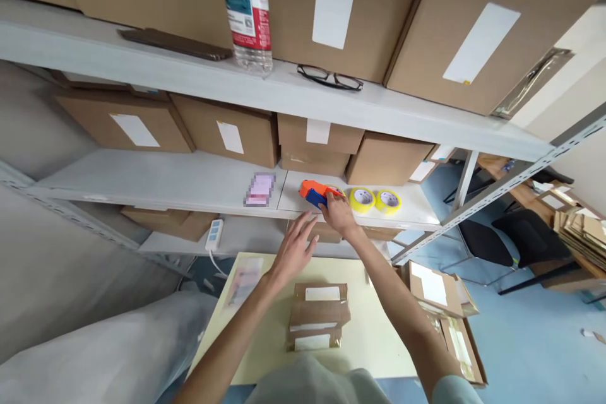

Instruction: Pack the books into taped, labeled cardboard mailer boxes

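My right hand (338, 213) has its fingers on an orange and blue tape dispenser (316, 193) at the front of the middle shelf; part of the dispenser is covered by the fingers. Just right of it stand two yellow-edged rolls of tape (362, 199), and another roll is partly hidden behind my hand. My left hand (297, 245) holds nothing, fingers apart, in front of the shelf edge and above the table. Below my hands, several small cardboard boxes (318, 314) with white labels lie close together on the pale yellow table (379, 328).
Larger cardboard boxes (227, 139) line the shelves. A plastic bottle (246, 12) and glasses (330, 77) sit on the top shelf. A blurred-out flat item (260, 189) lies on the middle shelf. A power strip (214, 235) hangs lower left. More boxes (433, 287) stand right of the table.
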Demonstrator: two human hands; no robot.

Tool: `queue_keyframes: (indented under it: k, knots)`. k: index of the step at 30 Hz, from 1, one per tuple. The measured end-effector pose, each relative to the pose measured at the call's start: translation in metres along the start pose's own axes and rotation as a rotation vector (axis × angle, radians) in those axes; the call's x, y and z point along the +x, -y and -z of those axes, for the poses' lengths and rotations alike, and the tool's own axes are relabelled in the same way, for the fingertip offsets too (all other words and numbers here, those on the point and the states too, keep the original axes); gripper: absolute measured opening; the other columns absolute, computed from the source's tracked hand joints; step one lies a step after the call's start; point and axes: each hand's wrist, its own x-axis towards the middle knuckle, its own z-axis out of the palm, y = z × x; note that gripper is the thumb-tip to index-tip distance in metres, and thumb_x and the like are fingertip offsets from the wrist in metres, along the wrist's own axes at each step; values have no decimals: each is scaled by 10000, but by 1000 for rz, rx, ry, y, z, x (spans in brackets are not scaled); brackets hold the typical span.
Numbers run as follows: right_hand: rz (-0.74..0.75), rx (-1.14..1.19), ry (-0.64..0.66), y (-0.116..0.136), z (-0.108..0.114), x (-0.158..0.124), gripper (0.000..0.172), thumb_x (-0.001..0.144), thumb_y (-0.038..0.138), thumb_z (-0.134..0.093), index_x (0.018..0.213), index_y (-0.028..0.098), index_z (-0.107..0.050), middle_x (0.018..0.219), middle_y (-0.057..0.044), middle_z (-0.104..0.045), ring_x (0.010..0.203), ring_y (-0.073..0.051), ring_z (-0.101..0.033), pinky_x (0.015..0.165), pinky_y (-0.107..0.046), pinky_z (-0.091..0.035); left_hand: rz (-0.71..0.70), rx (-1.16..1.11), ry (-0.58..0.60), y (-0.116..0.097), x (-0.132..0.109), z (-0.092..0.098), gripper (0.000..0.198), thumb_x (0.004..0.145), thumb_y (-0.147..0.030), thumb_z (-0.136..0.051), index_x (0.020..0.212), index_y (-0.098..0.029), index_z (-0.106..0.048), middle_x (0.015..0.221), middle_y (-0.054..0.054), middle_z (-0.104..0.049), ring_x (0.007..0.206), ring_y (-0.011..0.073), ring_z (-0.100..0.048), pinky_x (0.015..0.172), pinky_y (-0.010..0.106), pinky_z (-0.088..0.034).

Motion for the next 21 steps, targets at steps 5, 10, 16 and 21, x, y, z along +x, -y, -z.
queue_keyframes:
  k: [5,10,16,21]
  knots:
    - [-3,-39,8,-4,-22,30,443,1151,236,-523,1540,34,-595,1484,-290,-732,1459,-342,-645,1328,-461,-342,0,-14,41,5,-15,-2,500,1153,-319,-492,1642,-273,-585,1680,143,-618,1598,318,-571,1322,552,-524]
    - [6,27,-112,-17,-35,18,461,1142,208,-478,1567,88,-611,1595,-261,-654,1497,-360,-581,1311,-480,-372,86,-35,74,18,-47,-10,498,1133,-304,-496,1616,-270,-610,1616,133,-680,1519,300,-650,1289,521,-559]
    - [-20,331,-291,-72,-111,-99,458,1173,395,-419,1508,183,-649,1568,-218,-665,1466,-355,-624,1240,-513,-507,511,-69,235,42,-149,-32,481,1092,-429,-549,1494,-203,-687,1467,161,-778,1364,330,-761,1172,491,-626]
    - [-340,502,4,-111,-209,-220,625,1130,652,-463,1421,140,-670,1336,-263,-787,1203,-390,-794,1001,-530,-649,869,-46,503,30,-203,-58,453,1067,-448,-612,1418,-185,-725,1378,170,-823,1302,334,-788,1091,414,-624]
